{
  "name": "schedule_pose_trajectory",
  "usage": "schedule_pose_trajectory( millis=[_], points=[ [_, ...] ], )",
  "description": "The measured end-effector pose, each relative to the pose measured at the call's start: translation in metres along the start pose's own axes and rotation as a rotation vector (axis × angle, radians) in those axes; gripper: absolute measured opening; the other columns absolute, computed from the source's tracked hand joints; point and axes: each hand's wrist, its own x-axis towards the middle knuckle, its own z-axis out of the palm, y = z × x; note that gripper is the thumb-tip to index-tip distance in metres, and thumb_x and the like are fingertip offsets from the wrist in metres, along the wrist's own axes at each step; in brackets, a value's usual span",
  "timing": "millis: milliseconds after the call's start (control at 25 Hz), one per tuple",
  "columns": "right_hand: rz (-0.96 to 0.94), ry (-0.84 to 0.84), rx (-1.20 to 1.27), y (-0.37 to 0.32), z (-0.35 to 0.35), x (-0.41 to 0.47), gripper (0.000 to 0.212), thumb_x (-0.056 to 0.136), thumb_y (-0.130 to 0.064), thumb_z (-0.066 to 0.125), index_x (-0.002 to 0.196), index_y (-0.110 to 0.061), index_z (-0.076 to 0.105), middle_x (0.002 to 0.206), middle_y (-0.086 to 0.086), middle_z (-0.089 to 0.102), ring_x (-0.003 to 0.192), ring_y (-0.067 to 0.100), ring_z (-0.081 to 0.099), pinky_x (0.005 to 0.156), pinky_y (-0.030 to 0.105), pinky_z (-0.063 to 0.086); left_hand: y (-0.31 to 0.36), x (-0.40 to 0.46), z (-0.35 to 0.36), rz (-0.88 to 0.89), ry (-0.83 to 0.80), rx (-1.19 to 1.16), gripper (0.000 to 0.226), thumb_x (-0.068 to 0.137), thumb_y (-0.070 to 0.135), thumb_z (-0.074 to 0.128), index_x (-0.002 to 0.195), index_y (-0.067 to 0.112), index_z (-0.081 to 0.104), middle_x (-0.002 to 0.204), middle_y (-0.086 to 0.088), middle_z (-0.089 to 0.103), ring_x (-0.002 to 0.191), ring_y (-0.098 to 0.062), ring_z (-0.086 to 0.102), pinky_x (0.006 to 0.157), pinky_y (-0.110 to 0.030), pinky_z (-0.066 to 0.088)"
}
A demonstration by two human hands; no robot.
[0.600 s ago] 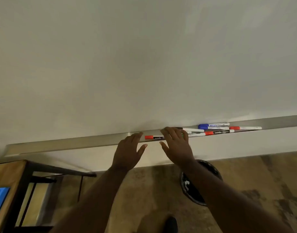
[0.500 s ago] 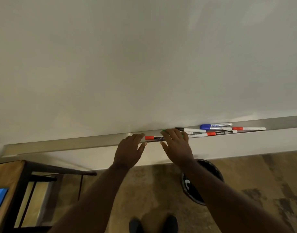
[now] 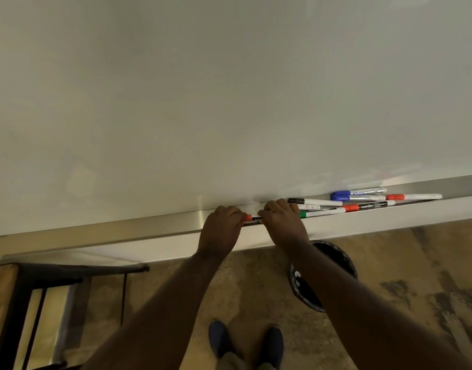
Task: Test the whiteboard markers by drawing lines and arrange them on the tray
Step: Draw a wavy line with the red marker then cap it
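Markers with white barrels lie along the long silver metal tray (image 3: 122,231) under the blank whiteboard (image 3: 229,89). One red-capped marker (image 3: 252,217) is held between both hands at tray level: its red cap is pinched by the curled fingers of the left hand (image 3: 221,231), while its dark-printed barrel is covered by the closed fingers of the right hand (image 3: 282,222). Only a short stretch of it is seen in the gap between the two fists. Just right of the right hand, a green-capped marker (image 3: 323,212), a black-capped marker (image 3: 315,201), blue-capped markers (image 3: 357,194) and two further red-capped markers (image 3: 413,196) are spread in the tray. Below, a round black bin (image 3: 333,260) is seen on the floor.
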Motion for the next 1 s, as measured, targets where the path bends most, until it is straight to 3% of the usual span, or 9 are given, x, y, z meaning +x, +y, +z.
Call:
schedule_pose_trajectory(
  millis=[160,320,520,640,760,880,1000],
  points=[
    [0.018,-0.062,0.014,-0.001,0.002,0.009,0.015,0.071,-0.012,0.079,0.085,-0.015,0.073,0.083,0.004,0.059,0.084,0.026,0.055,0.071,0.038,0.045,-0.006,0.003,0.004,-0.022,-0.021,0.004,0.019,0.092,0.019,0.057,0.105,0.016,0.071,0.100,-0.003,0.070,0.085,-0.024,0.060,0.072,-0.035,0.051],
    [0.013,-0.100,0.021,-0.004,0.003,0.012,0.010,0.084,-0.009,0.066,0.093,-0.008,0.069,0.096,0.010,0.057,0.095,0.029,0.052,0.079,0.042,0.044,-0.005,0.005,0.008,-0.048,-0.022,-0.011,0.019,0.093,0.020,0.055,0.104,0.017,0.070,0.096,-0.003,0.069,0.083,-0.025,0.059,0.070,-0.036,0.050],
    [0.006,-0.008,0.029,-0.006,0.004,0.007,0.017,0.074,-0.003,0.073,0.089,-0.009,0.067,0.091,0.009,0.056,0.085,0.028,0.054,0.070,0.040,0.046,-0.005,0.002,0.006,-0.055,0.025,0.024,0.018,0.089,0.020,0.062,0.106,0.018,0.067,0.101,-0.002,0.067,0.085,-0.023,0.060,0.069,-0.034,0.049],
    [-0.012,0.044,0.031,-0.007,-0.003,0.002,0.018,0.077,-0.006,0.070,0.094,-0.011,0.065,0.095,0.007,0.055,0.086,0.027,0.052,0.072,0.040,0.045,-0.001,-0.003,-0.010,-0.049,0.102,-0.010,0.020,0.087,0.015,0.065,0.107,0.016,0.068,0.103,-0.003,0.067,0.088,-0.024,0.059,0.073,-0.034,0.048],
    [-0.022,0.044,0.128,-0.009,-0.018,-0.003,0.015,0.090,-0.017,0.058,0.104,-0.015,0.061,0.101,0.004,0.057,0.091,0.024,0.050,0.078,0.040,0.041,0.005,-0.011,-0.033,-0.112,0.163,-0.273,0.018,0.092,0.018,0.058,0.107,0.018,0.068,0.104,0.001,0.064,0.095,-0.016,0.053,0.081,-0.022,0.038],
    [-0.016,-0.030,0.370,-0.018,-0.037,-0.009,0.014,0.097,-0.023,0.051,0.107,-0.018,0.059,0.094,0.000,0.058,0.088,0.021,0.049,0.073,0.033,0.033,0.015,-0.021,-0.062,-0.293,0.217,-0.631,0.018,0.091,0.021,0.062,0.109,0.024,0.065,0.103,0.009,0.065,0.089,-0.002,0.056,0.072,-0.010,0.038],
    [-0.012,-0.030,0.558,-0.035,-0.055,-0.010,0.008,0.099,-0.025,0.047,0.102,-0.022,0.053,0.082,-0.003,0.055,0.074,0.018,0.049,0.063,0.031,0.033,0.027,-0.028,-0.091,-0.421,0.276,-0.810,0.021,0.091,0.019,0.062,0.112,0.022,0.064,0.094,0.015,0.067,0.084,0.002,0.058,0.069,-0.008,0.041]
  ],
)
